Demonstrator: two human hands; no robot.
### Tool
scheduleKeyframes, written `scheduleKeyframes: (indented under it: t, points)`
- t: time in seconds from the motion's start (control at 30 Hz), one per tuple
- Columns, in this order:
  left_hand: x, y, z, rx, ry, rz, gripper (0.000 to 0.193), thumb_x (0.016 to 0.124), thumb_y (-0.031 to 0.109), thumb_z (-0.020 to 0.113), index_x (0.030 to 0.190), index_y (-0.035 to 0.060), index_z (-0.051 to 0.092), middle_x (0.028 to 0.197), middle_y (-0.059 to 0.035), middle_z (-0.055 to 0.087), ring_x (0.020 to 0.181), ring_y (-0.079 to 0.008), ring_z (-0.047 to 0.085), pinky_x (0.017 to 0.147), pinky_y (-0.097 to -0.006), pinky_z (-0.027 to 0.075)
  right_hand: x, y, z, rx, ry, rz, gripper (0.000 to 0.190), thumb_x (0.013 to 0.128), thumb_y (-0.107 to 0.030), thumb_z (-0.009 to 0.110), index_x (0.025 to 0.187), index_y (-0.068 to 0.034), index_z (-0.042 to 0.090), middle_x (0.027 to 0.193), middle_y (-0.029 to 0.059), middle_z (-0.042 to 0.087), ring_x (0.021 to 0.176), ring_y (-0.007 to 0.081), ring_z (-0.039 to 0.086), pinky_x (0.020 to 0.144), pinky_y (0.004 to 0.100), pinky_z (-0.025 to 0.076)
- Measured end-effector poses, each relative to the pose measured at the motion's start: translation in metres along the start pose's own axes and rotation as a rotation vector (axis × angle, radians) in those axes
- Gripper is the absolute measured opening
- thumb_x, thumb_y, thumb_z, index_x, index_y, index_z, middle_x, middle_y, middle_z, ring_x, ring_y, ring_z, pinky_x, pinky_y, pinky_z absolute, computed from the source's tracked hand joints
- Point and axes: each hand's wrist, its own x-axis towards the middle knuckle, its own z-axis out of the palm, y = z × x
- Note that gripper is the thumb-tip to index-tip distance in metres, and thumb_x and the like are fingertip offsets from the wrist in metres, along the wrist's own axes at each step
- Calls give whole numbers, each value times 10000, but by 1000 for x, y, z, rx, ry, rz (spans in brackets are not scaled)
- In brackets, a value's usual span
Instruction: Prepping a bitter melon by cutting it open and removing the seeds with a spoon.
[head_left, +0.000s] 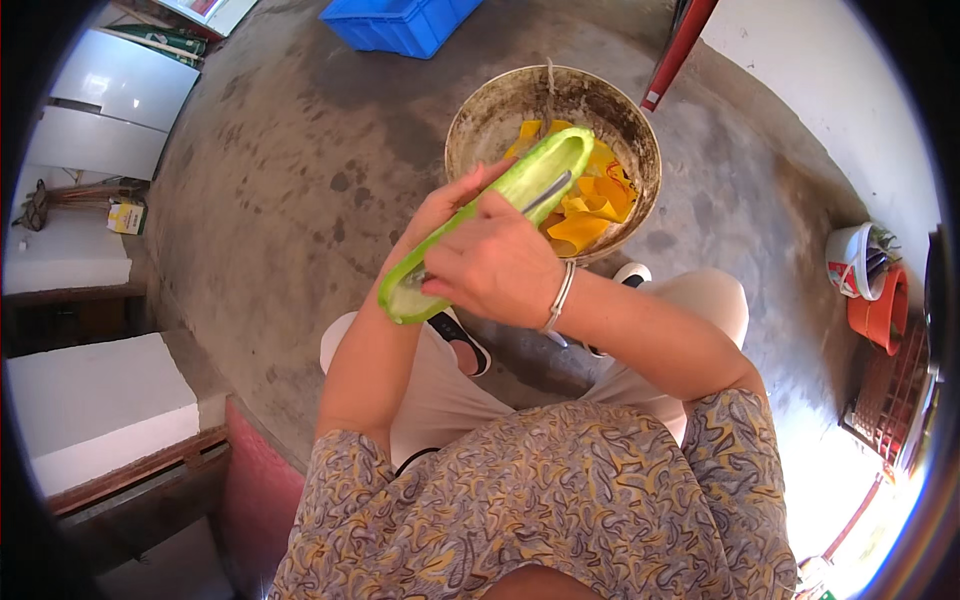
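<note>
My left hand (444, 204) supports a long, pale green gourd or cucumber half (551, 161) from its far side. The half is tilted, its hollowed face turned up and its inside smooth and light. My right hand (499, 262) lies over the hollow, closed around a metal utensil, probably a spoon. The utensil's grey handle (549, 191) sticks out past my knuckles toward the far end. Its other end is mostly hidden by my fingers near the close end of the half. Below and beyond sits a stained round bucket (487, 112) with yellow plastic sheeting (596, 206) inside.
A blue plastic crate (397, 30) stands on the concrete floor (285, 187) ahead. At the right wall are a white bucket (846, 259) and an orange container (874, 311). A red post (679, 56) rises beyond the stained bucket. White cabinets (120, 90) line the left.
</note>
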Motion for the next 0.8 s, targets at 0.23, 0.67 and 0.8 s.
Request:
scheduleKeyframes:
  t: [0.23, 0.67, 0.8]
  points:
    - [3, 21, -35, 64, -74, 14, 452, 982, 272, 341, 1363, 32, 375, 1251, -151, 519, 1107, -246, 541, 831, -369, 509, -8, 69, -25, -239, -22, 216, 212, 796, -363, 616, 784, -151, 618, 661, 24, 620, 643, 202, 601, 725, 364, 339]
    - [0, 14, -30, 270, 7, 203, 520, 918, 315, 470, 1363, 69, 362, 1203, -118, 522, 1018, -243, 570, 787, -401, 530, -9, 73, -18, -329, -73, 395, 262, 823, -364, 590, 773, -106, 585, 643, 67, 615, 616, 271, 597, 681, 381, 371]
    - [0, 6, -30, 303, 166, 139, 559, 837, 299, 604, 1308, 74, 404, 1103, -90, 557, 887, -207, 602, 776, -360, 519, -3, 51, -15, -189, -322, 473, 275, 837, -363, 553, 799, -99, 621, 666, 100, 644, 665, 262, 631, 732, 391, 377]
